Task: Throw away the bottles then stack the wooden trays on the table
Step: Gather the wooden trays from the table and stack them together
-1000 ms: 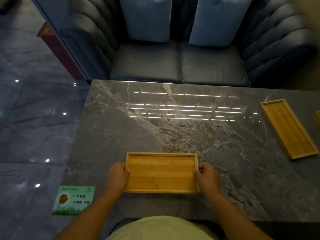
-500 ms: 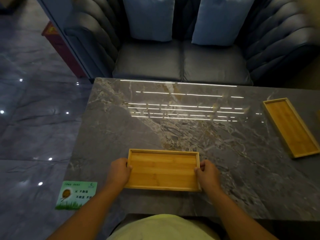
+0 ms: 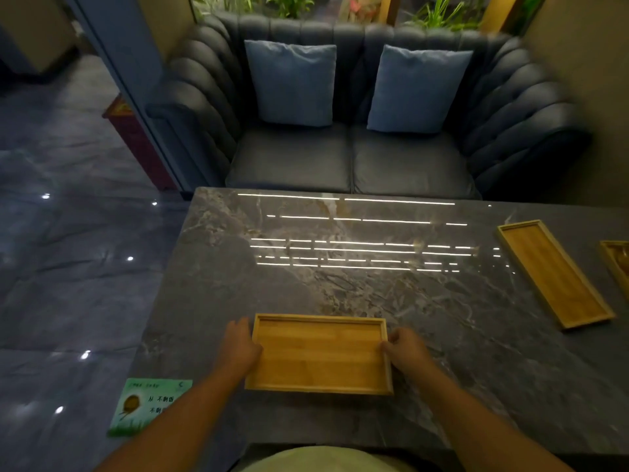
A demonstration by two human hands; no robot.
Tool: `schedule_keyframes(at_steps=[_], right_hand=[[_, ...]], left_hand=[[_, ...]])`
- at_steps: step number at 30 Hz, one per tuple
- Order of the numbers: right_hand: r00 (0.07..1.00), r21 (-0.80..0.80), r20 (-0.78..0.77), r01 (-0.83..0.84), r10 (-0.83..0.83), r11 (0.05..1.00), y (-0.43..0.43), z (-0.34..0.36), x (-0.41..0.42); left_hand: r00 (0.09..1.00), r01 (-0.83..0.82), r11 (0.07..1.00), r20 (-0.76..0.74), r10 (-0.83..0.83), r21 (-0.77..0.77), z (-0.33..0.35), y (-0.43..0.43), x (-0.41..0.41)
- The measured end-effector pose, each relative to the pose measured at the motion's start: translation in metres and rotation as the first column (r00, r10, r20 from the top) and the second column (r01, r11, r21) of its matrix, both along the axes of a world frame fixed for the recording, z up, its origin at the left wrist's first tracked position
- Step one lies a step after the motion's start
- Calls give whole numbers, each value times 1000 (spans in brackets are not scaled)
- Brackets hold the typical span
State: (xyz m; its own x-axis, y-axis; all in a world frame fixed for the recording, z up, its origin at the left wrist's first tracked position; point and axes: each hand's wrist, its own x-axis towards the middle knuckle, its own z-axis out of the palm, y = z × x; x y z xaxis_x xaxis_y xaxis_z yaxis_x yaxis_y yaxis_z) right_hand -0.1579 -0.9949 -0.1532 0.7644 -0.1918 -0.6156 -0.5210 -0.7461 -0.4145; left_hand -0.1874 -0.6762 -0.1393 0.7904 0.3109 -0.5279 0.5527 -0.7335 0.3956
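Gripping the nearest wooden tray (image 3: pixel 320 354) at its short ends, we curl the left hand (image 3: pixel 238 345) and right hand (image 3: pixel 405 349) over its rims. It lies on the marble tabletop (image 3: pixel 238 284) near our edge. A second wooden tray (image 3: pixel 554 274) lies well apart to the right, with a third tray (image 3: pixel 617 264) just beyond it.

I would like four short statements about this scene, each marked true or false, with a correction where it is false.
1. The left hand and the right hand are at the short ends of the near tray. True.
2. A bottle stands beside the near tray. False: no bottle is in view.
3. The trays are stacked. False: the right tray lies apart from the near tray.
4. Two cushions lean on the sofa. True.
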Motion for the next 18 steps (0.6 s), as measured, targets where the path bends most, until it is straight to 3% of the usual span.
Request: schedule_keyframes(at_steps=[5, 12, 18], right_hand=[[993, 31, 95, -74, 71, 997, -5, 19, 14], [912, -118, 141, -371, 386, 921, -6, 57, 41], [878, -144, 156, -433, 452, 890, -31, 85, 60]], left_hand=[[995, 99, 995, 13, -99, -20, 15, -4, 22], [942, 308, 951, 143, -303, -19, 46, -26, 52], [863, 470, 881, 177, -473, 59, 73, -77, 86]])
